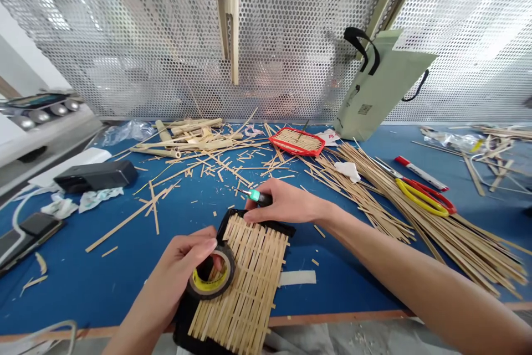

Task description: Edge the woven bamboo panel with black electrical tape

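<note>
A woven panel of pale bamboo strips (245, 288), with black tape along its edges, lies tilted near the table's front edge. My left hand (183, 261) pinches a roll of black tape (231, 280) with a yellow core; the roll rests over the panel's left side. At the panel's far edge is my right hand (286, 202), its fingers touching the strips. It also grips a craft knife (262, 198) with a black and teal handle, whose thin metal tip points left. Some of the right fingers are hidden behind the panel.
Long bamboo strips (386, 200) lie on the blue table, with red-and-yellow scissors (424, 197) and a marker (421, 173) across them. A red-framed woven piece (297, 142) sits farther back. A green bag (382, 83) stands against the perforated metal wall. A black box (95, 176) is at left.
</note>
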Motion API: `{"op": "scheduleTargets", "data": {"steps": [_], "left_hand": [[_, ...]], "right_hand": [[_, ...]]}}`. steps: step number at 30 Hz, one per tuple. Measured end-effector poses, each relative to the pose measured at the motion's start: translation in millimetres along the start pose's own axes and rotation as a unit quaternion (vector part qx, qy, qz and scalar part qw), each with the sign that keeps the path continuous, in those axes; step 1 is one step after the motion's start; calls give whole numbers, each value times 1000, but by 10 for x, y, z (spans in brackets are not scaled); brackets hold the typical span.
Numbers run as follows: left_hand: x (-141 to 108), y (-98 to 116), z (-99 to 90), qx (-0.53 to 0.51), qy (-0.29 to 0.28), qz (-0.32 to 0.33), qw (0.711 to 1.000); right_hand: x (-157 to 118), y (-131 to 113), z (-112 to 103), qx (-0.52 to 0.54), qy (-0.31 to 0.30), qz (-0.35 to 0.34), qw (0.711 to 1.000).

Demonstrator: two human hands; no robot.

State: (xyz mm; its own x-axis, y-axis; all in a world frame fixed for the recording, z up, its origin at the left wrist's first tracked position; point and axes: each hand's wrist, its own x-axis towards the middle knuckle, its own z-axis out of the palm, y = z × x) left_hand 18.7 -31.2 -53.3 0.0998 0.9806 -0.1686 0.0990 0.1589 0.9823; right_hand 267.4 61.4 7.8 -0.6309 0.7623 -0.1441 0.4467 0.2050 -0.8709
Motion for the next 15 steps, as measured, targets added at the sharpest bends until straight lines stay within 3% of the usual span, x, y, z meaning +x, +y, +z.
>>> {"op": "scheduleTargets", "data": {"steps": [2, 9, 15], "left_hand": [[-3, 26, 19, -17, -25, -14, 999], [-18, 105, 36, 11, -32, 9, 999], [-87, 259, 139, -61, 48, -45, 996]], "right_hand": [[-9, -4, 25, -5, 17, -1, 1000], [16, -30, 172, 55, 49, 0, 997], [-34, 21, 3, -3, 17, 23, 1000]]}}
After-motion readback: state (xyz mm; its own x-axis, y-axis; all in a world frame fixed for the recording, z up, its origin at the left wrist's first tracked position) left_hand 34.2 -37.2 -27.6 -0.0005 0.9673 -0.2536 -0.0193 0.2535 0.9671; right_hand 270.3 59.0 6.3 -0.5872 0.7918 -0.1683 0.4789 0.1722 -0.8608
